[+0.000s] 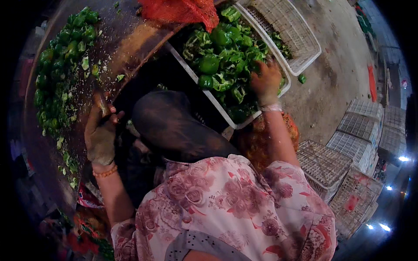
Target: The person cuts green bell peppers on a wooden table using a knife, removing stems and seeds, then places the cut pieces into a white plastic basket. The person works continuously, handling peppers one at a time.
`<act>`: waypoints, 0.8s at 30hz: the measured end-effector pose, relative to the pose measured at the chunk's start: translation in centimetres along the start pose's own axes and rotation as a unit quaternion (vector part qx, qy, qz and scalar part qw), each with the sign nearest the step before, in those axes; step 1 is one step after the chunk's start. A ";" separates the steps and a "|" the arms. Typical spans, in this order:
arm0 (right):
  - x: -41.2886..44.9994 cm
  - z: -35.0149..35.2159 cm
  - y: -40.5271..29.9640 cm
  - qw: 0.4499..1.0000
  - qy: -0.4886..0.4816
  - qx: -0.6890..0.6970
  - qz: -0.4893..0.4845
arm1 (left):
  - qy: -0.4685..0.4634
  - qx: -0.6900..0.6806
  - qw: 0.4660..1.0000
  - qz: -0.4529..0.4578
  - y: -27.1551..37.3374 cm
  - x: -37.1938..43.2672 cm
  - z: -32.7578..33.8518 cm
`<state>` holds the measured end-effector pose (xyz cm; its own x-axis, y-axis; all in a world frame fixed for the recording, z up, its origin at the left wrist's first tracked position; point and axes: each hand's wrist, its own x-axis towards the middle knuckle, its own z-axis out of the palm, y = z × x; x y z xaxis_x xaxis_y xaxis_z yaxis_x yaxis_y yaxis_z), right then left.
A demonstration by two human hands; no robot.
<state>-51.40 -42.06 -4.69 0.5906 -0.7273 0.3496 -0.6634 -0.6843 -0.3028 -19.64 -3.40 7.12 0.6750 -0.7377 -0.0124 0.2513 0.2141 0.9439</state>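
My left hand (101, 140), in a worn fingertip-less glove, is over the near edge of a brown table (130, 42), its fingers partly curled. Something narrow and brownish lies along its fingers; whether it is a held tool cannot be told. On the table, a long heap of green bell peppers (62, 68) lies to the left, with seeds and green scraps beside it. My gloved right hand (267, 81) reaches into the right side of a white plastic crate (215, 104), its fingers down among green pepper pieces (232, 58). What its fingertips grip is hidden.
Red mesh netting (179, 13) lies over the table's far edge and the crate's corner. A second white crate (294, 36) stands beyond, with a loose green pepper (302, 78) on the floor. An orange mesh sack (289, 125) is below my right forearm. Stacked crates (323, 163) stand at right.
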 end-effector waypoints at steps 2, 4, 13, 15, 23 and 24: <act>2.2 2.4 -4.9 0.990 0.008 0.060 -0.125 | 0.043 0.015 0.999 -0.014 -0.1 -0.7 -0.2; 3.5 6.2 -10.1 0.983 -0.028 0.024 -0.177 | 0.061 0.021 0.998 -0.026 0.1 -1.3 -0.5; -5.1 4.3 -7.6 0.936 -0.207 0.041 -0.283 | 0.137 0.092 0.986 -0.017 1.3 -4.7 -2.8; -6.1 4.3 -6.6 0.918 -0.271 0.081 -0.276 | 0.066 -0.036 0.997 -0.001 0.8 -4.9 -3.4; -1.8 6.7 -8.7 0.944 -0.264 0.005 -0.196 | 0.100 -0.002 0.993 -0.064 0.8 -4.8 -2.9; -1.9 5.8 -9.2 0.939 -0.269 0.003 -0.213 | 0.119 0.022 0.990 -0.074 1.0 -4.9 -2.6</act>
<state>-43.72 -34.66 -7.71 0.9494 -0.3086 -0.0582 -0.3133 -0.9183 -0.2419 -20.90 2.15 7.28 0.7788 -0.5856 -0.2250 0.3333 0.0824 0.9392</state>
